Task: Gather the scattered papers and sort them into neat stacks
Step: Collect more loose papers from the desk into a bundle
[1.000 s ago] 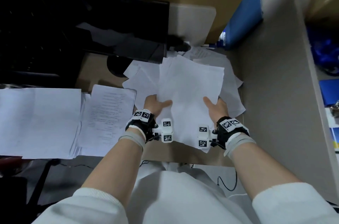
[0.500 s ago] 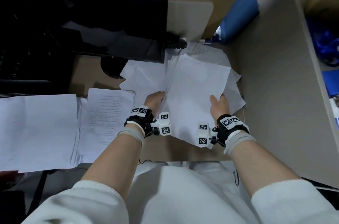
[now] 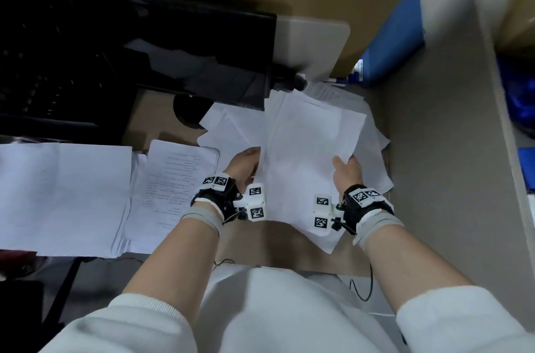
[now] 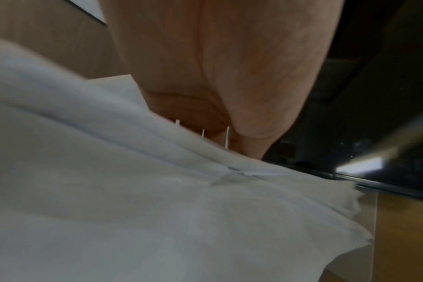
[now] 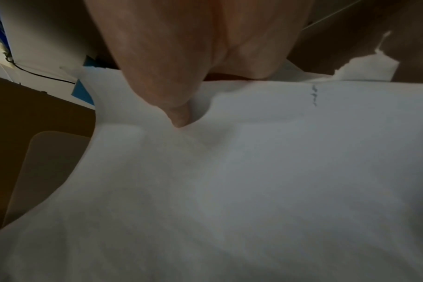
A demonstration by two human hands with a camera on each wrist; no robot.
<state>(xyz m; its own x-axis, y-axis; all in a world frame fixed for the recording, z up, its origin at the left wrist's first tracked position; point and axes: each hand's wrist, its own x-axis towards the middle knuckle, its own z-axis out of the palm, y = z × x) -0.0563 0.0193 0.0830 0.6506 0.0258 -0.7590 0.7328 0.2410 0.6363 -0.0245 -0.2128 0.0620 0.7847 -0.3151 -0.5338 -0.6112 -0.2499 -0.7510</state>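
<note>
Loose bundle of white paper sheets on brown desk, pinched by left hand and right hand. Beside: printed stack, black monitor, grey partition crowding right.

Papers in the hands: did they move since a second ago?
Yes, a little. The held papers slid right: their left edge, once by the black monitor corner, now sits nearer the grey partition.

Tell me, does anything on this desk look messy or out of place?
Yes. The loose sheets held between the left hand and right hand are fanned at mismatched angles, corners jutting out, unlike the flatter stacks at the left.
</note>
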